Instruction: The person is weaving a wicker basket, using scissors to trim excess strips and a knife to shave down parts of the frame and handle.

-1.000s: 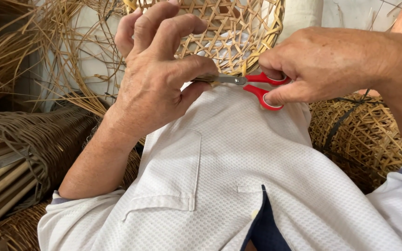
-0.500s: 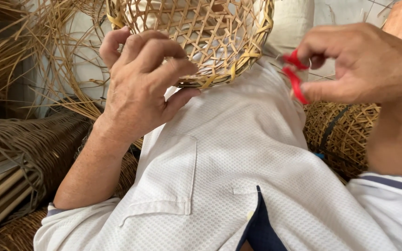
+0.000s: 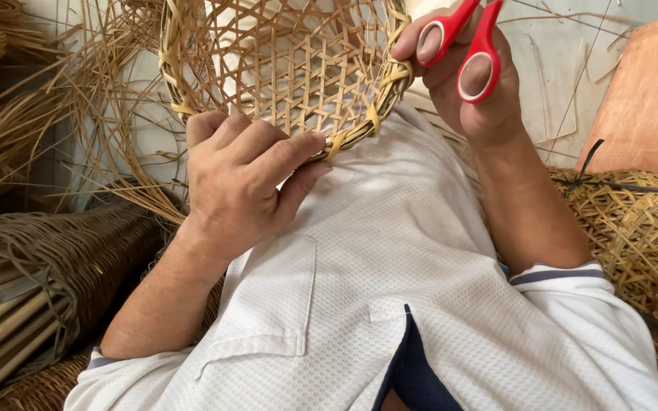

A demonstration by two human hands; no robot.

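A woven basket [image 3: 283, 72] with an open, holey pattern sits at the top middle of the frame, held up in front of a white shirt [image 3: 390, 259]. The left hand [image 3: 241, 179] is in the middle left of the frame. Its fingers [image 3: 283, 148] are curled shut around the bottom rim of the basket, with the thumb pressed under the rim. The right hand [image 3: 474, 84] is at the upper right, just beside the basket's right edge. It grips red scissors [image 3: 466, 38], with fingers pushed through the two red loops. The blades are hidden, so I cannot tell if the scissors are cutting anything.

Loose straw strips [image 3: 78, 114] stick out at the upper left. A darker woven basket [image 3: 62, 259] lies at the lower left. Another yellow woven basket [image 3: 641, 236] sits at the right edge. An orange board [image 3: 649, 99] leans at the upper right.
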